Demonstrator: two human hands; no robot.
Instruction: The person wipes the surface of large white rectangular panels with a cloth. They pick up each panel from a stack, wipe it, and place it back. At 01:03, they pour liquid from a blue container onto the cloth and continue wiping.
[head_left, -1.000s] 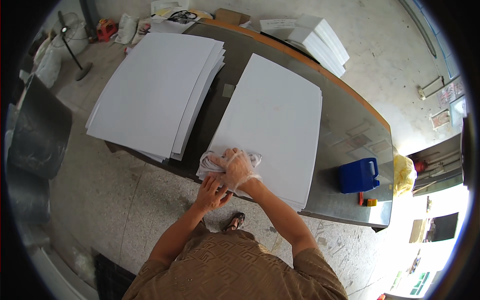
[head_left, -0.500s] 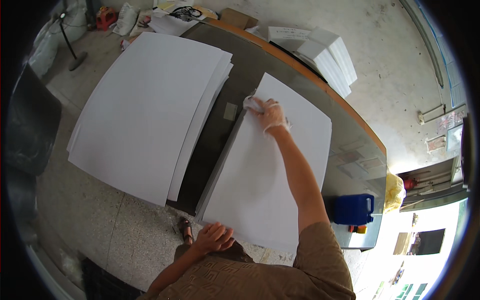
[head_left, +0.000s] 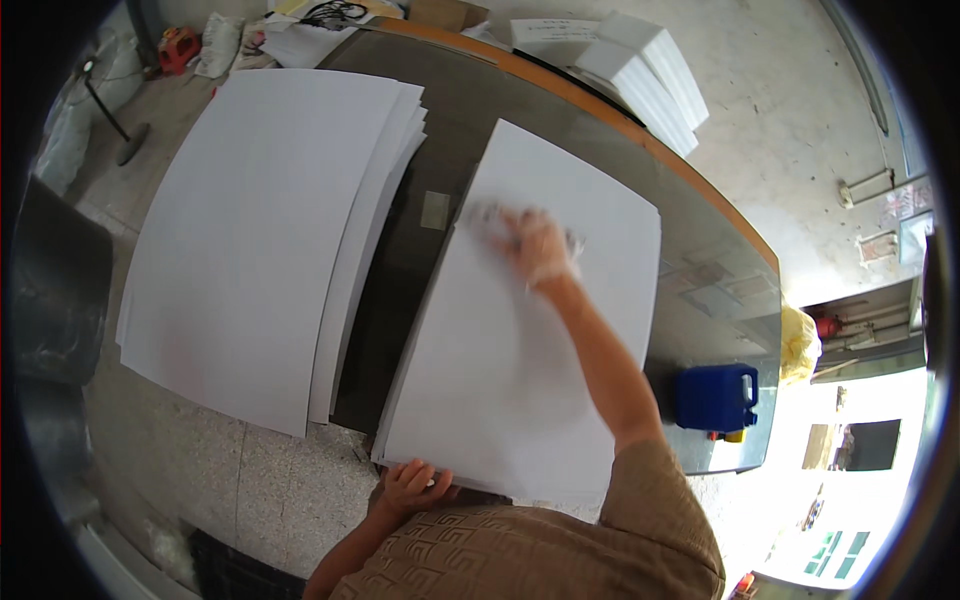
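Note:
A stack of large white sheets (head_left: 480,390) lies on the dark glass-topped table in front of me. My right hand (head_left: 540,245), in a thin clear glove, is over the top sheet's upper left part, smeared by motion. Its fingers close on a crumpled pale wad (head_left: 487,215), blurred now, which looks like a cloth. At the stack's near left corner, my bare left hand (head_left: 413,488) has its fingers curled over the sheet edge. To the left lies a second stack of white sheets (head_left: 245,240), its right edges unevenly fanned.
The table (head_left: 440,110) has an orange-brown far edge. A blue jerrycan (head_left: 712,398) stands at its right end, by small red and yellow items. White foam blocks (head_left: 645,80) sit beyond the far edge. Black cable (head_left: 335,14) and papers lie at the far left.
My right hand has moved slightly right and down across the top sheet, with the wad. My left hand now reaches further onto the sheet edge. The whole view has shifted a little.

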